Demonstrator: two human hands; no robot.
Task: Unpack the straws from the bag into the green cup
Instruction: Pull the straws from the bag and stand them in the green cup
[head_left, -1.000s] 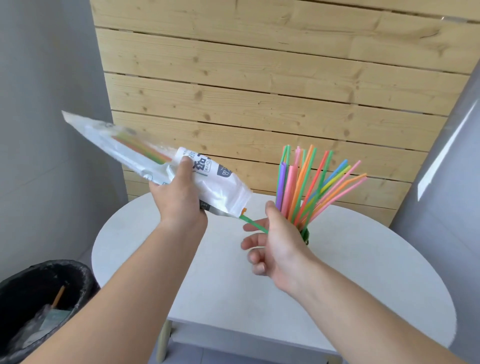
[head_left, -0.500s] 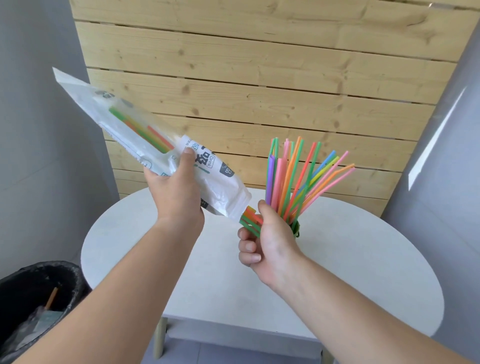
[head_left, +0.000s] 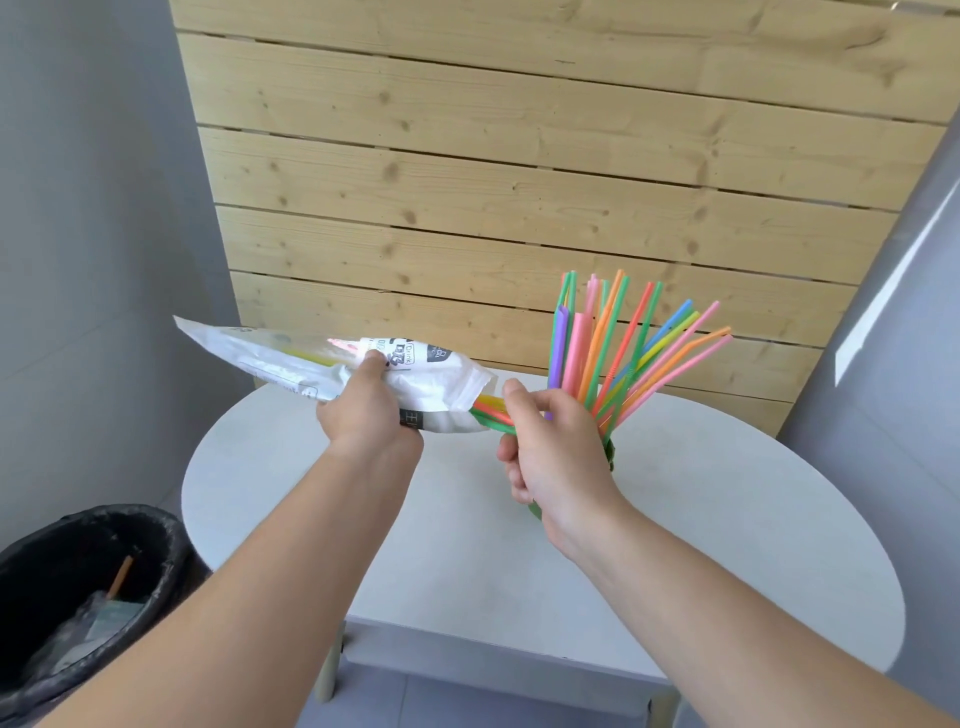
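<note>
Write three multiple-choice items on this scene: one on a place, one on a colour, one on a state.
1. Where is the black bin?
A. on the floor, left of the table
B. on the table
C. on a shelf

2. Which colours show among the straw ends at the mouth of the bag?
A. black and white
B. yellow and green
C. blue and purple

3. What is the left hand doing?
A. lying flat on the table
B. hanging empty
C. gripping the bag

1 A: it stands low, left of the tabletop.
2 B: yellow and green tips jut out, pinched by the right hand.
3 C: its fingers curl round the bag.
</note>
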